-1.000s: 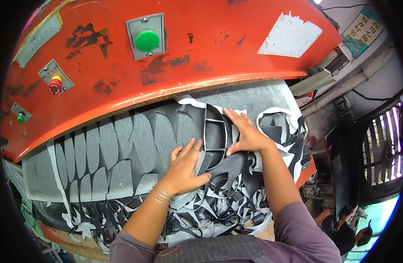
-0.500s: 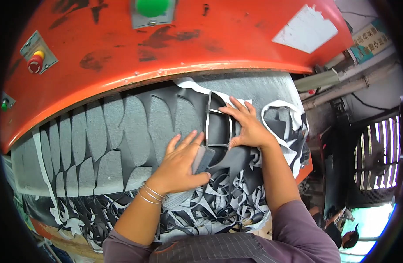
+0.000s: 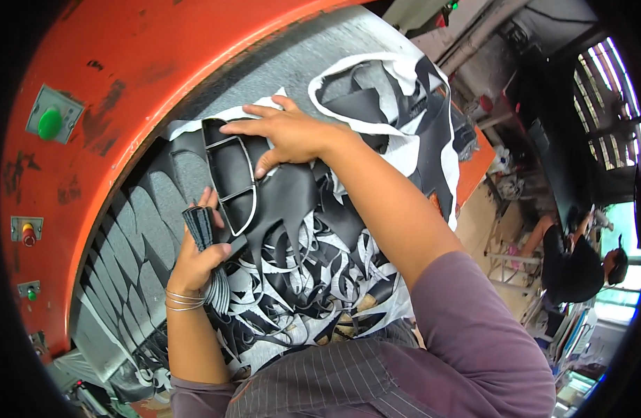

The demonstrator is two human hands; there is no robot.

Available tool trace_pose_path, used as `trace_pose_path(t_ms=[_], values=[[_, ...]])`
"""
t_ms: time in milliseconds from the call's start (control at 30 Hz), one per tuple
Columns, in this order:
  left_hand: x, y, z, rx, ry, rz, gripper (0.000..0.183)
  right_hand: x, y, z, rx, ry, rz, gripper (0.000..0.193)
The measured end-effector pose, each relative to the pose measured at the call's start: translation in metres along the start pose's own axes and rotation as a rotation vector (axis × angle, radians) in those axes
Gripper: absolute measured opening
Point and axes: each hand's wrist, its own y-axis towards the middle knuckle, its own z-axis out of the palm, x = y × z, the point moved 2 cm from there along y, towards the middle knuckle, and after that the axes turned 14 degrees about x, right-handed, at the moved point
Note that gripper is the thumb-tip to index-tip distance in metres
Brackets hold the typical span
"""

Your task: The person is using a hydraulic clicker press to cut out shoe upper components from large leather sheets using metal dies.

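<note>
My left hand (image 3: 198, 254) grips a small stack of cut black pieces (image 3: 198, 226), held upright beside a metal cutting die. The cutting die (image 3: 231, 174), a steel frame with cross bars, lies on the black sheet material (image 3: 292, 195). My right hand (image 3: 289, 132) lies flat with spread fingers on the die's upper right edge and the sheet. The sheet around both hands is full of cut-out holes and ragged black-and-white strips (image 3: 313, 279).
The orange press head (image 3: 125, 76) curves over the grey cutting bed (image 3: 146, 237), with a green button (image 3: 50, 122) and smaller buttons (image 3: 28, 233) on its face. Another person (image 3: 578, 261) bends over at the far right beside a fan grille (image 3: 606, 90).
My left hand has lifted off the sheet and now holds a stack of cut pieces. The view has swung, so the press sits further left. My right hand stays on the die.
</note>
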Motion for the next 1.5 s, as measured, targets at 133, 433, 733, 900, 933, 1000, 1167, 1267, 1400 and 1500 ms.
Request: trace_pose_path(t_ms=[133,433,733,900,933,1000,1167,1267,1400,1500], values=[[-0.006,0.000,-0.003,-0.017,-0.047,-0.010,0.060,0.002,0.006,-0.003,-0.001,-0.013,-0.020,0.086],[-0.003,-0.004,0.000,0.129,0.437,-0.002,0.093,0.006,-0.005,0.003,0.030,-0.005,0.014,0.088],[0.015,-0.021,0.005,0.049,0.456,0.155,0.081,0.023,-0.031,0.003,-0.086,-0.015,0.073,0.097],[0.035,-0.135,-0.054,-0.538,-0.272,0.516,0.040,0.076,-0.091,-0.018,-0.434,0.031,-0.018,0.080],[0.040,-0.167,-0.070,-0.658,-0.255,0.553,0.034,0.086,-0.100,-0.011,-0.439,0.156,-0.025,0.073],[0.055,-0.226,-0.098,-0.980,-0.169,0.565,0.030,0.119,-0.100,0.004,-0.317,0.091,0.056,0.069],[0.079,-0.327,-0.152,-1.465,-0.097,0.728,0.016,0.207,-0.064,0.010,-0.390,0.112,-0.157,0.065],[0.084,-0.366,-0.165,-1.708,0.069,0.881,0.014,0.246,-0.045,0.010,-0.523,0.144,-0.291,0.050],[0.067,-0.388,-0.164,-1.721,0.330,0.887,0.013,0.265,-0.034,0.018,-0.710,0.008,-0.226,0.030],[0.067,-0.398,-0.145,-1.527,0.214,0.747,0.012,0.259,-0.048,0.034,-0.764,0.100,-0.268,0.025]])
